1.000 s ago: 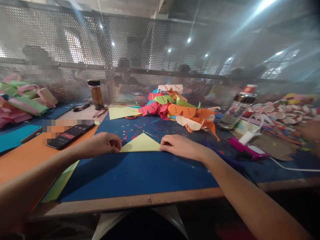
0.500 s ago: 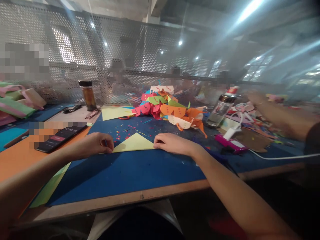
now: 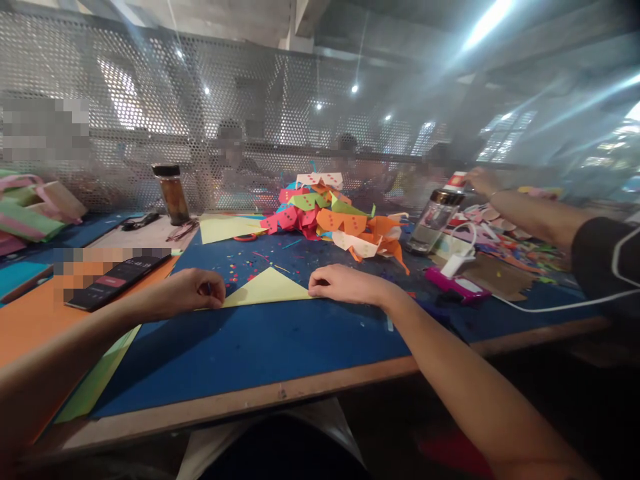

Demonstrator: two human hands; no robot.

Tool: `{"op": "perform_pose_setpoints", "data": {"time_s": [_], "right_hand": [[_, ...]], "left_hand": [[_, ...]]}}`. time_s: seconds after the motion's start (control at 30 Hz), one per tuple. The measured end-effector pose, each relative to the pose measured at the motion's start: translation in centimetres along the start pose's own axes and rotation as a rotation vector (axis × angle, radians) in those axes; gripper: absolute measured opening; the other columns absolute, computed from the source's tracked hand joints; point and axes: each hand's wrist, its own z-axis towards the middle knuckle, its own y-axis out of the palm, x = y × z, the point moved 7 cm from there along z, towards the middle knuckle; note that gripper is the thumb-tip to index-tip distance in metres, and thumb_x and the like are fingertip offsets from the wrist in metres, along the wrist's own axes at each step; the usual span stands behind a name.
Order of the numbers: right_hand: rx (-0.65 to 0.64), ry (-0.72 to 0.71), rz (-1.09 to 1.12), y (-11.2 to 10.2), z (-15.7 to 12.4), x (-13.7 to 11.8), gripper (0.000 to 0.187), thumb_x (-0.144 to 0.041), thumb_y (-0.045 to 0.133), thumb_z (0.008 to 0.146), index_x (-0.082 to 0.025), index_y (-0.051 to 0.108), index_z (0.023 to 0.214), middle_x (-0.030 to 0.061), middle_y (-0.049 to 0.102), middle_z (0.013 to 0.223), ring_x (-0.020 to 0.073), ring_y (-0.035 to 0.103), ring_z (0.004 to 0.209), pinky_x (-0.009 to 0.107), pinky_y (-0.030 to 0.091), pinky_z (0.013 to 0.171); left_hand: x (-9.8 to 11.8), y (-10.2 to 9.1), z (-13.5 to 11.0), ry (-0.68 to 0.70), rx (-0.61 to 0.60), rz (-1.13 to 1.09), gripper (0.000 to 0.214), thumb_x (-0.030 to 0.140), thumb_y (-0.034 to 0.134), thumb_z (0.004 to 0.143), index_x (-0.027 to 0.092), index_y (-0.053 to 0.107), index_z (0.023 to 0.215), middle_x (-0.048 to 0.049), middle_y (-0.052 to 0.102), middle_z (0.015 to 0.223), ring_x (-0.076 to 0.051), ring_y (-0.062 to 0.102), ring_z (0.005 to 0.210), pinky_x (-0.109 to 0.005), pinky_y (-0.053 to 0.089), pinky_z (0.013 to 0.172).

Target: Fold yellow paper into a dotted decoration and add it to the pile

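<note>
A pale yellow sheet of paper [image 3: 267, 288], folded into a triangle, lies on the blue table surface with its point facing away from me. My left hand [image 3: 197, 291] grips its left corner with curled fingers. At the right corner, my right hand [image 3: 337, 283] pinches the paper, fingers pressed together. The folded edge runs straight between both hands, on the side nearer to me. Beyond the triangle, small coloured paper scraps [image 3: 245, 267] are scattered. Past them rises a pile of folded, dotted paper shapes [image 3: 343, 220] in red, orange, green and white.
Left are a phone [image 3: 117, 279] on orange paper and a jar of dark liquid [image 3: 171, 193]. A glass bottle [image 3: 434, 223] and a magenta power strip [image 3: 457, 285] with a white cable stand right. Another person's arm [image 3: 537, 210] reaches in there. A mesh partition [image 3: 270, 100] closes the back.
Both hands keep hold of the paper's corners, almost unmoved. The view has shifted slightly. The other person's hand has moved toward the bottle's red-and-white top.
</note>
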Motion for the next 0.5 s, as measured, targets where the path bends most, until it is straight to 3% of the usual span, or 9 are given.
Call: {"op": "perform_pose_setpoints", "data": {"time_s": [0.5], "right_hand": [[0.028, 0.092, 0.020, 0.0, -0.5, 0.1, 0.017, -0.038, 0.058, 0.088, -0.021, 0.056, 0.085, 0.0032, 0.068, 0.088, 0.0179, 0.059, 0.077, 0.027, 0.035, 0.062]], "left_hand": [[1.1, 0.1, -0.8, 0.053, 0.026, 0.123, 0.012, 0.025, 0.050, 0.083, 0.021, 0.061, 0.081, -0.0001, 0.067, 0.079, -0.018, 0.060, 0.072, -0.027, 0.042, 0.065]]}}
